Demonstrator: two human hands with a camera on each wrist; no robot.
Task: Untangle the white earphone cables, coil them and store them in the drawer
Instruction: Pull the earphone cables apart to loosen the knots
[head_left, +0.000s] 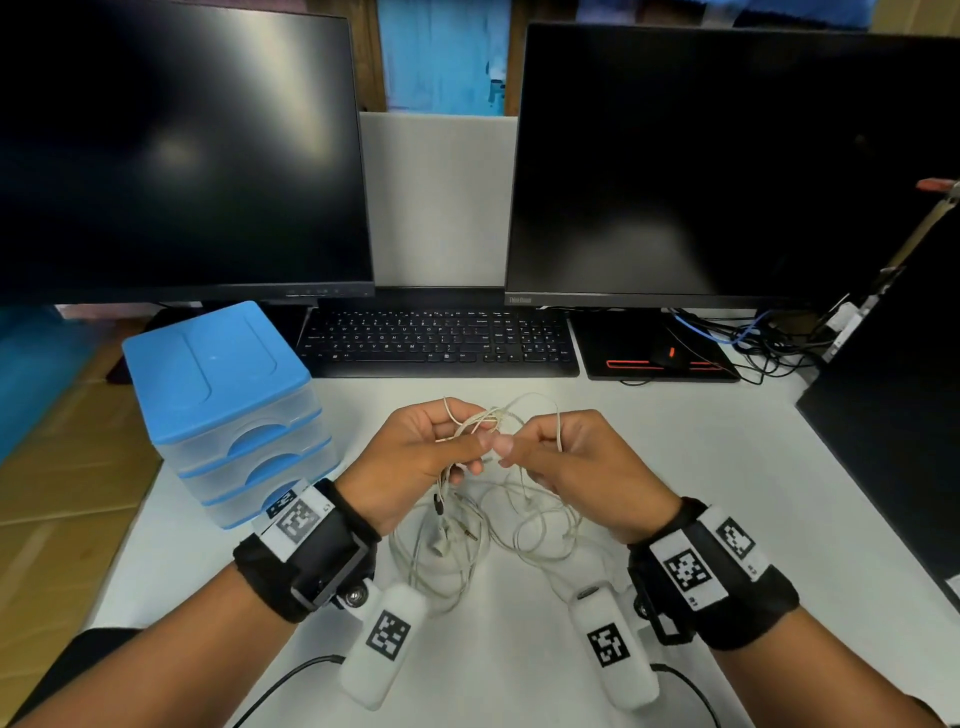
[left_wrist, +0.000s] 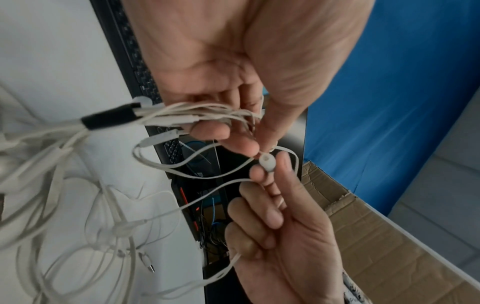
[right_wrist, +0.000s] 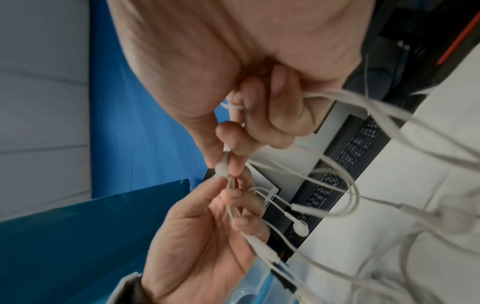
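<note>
A tangle of white earphone cables hangs from both hands down onto the white desk. My left hand grips a bunch of strands; the left wrist view shows its fingers curled round them beside a black sleeve on the bundle. My right hand pinches a white earbud between thumb and forefinger, also seen as the earbud in the right wrist view, with another strand under its curled fingers. A blue-topped, clear drawer unit stands at the left, drawers closed.
A black keyboard lies behind the hands under two dark monitors. A black mouse pad with a mouse and loose wires sit at the back right. A dark panel borders the desk's right side. A cardboard box shows beyond the desk.
</note>
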